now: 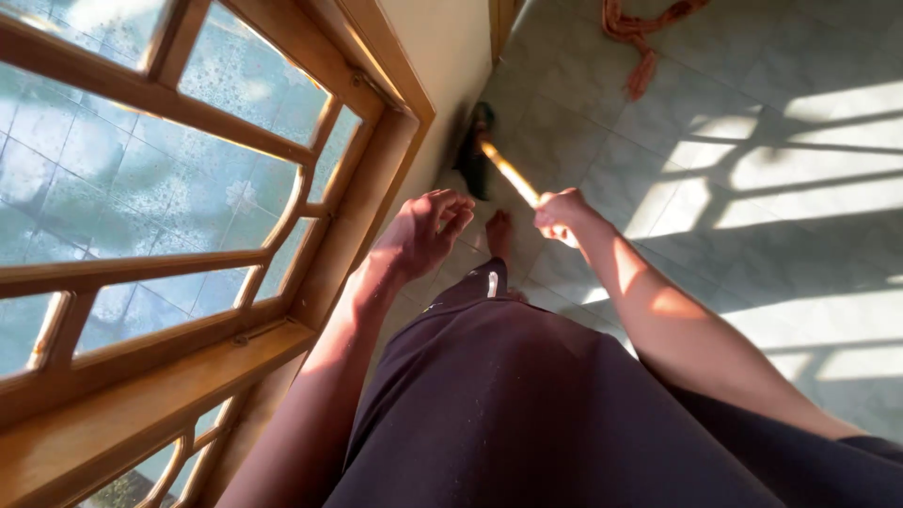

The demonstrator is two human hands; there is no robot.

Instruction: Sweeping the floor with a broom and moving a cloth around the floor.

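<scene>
Wooden broom handle (509,173) in right hand (562,214)

pale green floor tiles (752,56), orange cloth (649,28)

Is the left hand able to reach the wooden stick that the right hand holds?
Probably yes. The left hand hangs open and empty beside the right hand, which grips the wooden stick; nothing lies between them.

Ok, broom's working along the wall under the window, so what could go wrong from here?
The broom head is pressed close to the wall, so it may scrape the paint. The right hand alone grips the wooden handle while the left hand hangs free, so control may be loose. A bare foot stands just behind the head and could get struck.
</scene>
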